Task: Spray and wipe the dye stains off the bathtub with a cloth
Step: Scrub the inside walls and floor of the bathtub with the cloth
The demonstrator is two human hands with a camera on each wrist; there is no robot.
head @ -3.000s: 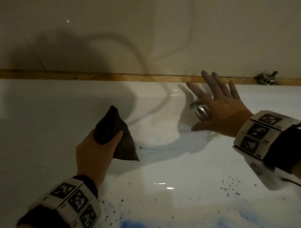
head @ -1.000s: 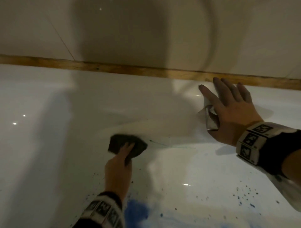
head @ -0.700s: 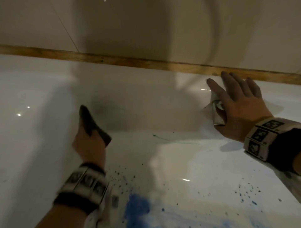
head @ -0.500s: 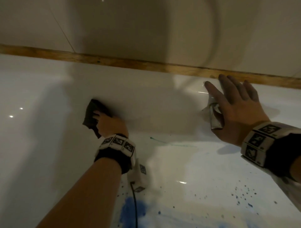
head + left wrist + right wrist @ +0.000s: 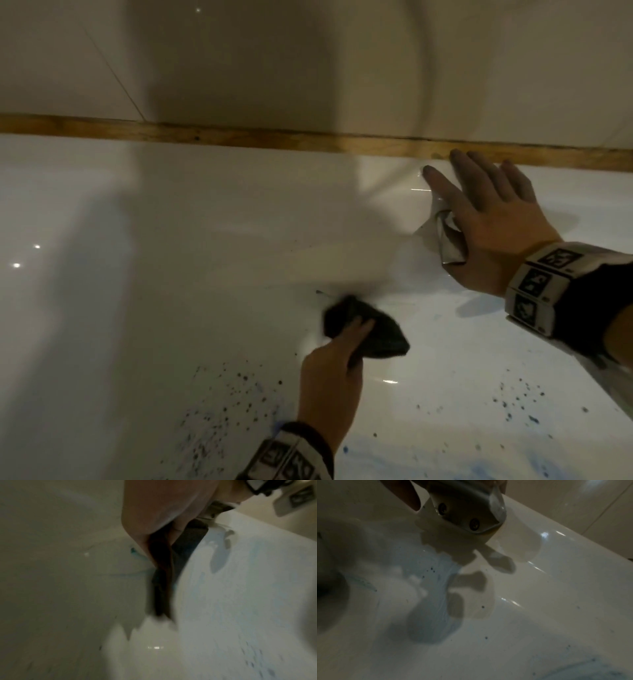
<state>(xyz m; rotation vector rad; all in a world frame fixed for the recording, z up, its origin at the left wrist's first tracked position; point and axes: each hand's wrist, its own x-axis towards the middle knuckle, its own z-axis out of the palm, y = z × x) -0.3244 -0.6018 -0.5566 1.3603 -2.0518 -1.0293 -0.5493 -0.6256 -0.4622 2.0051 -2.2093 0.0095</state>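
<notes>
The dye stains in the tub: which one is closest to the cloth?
The thin teal streak just beyond the cloth held by the left hand. The speckles and blue smears lie nearer the camera.

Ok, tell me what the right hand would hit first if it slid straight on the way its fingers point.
Most likely the wooden strip along the wall: the right hand lies flat on the bathtub wall, its fingertips just short of it.

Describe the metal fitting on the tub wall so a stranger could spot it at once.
Follow the wooden strip along the bathtub toward its right end. Just below it, the right hand lies flat on the wall over the metal fitting, the only shiny thing there.
</notes>
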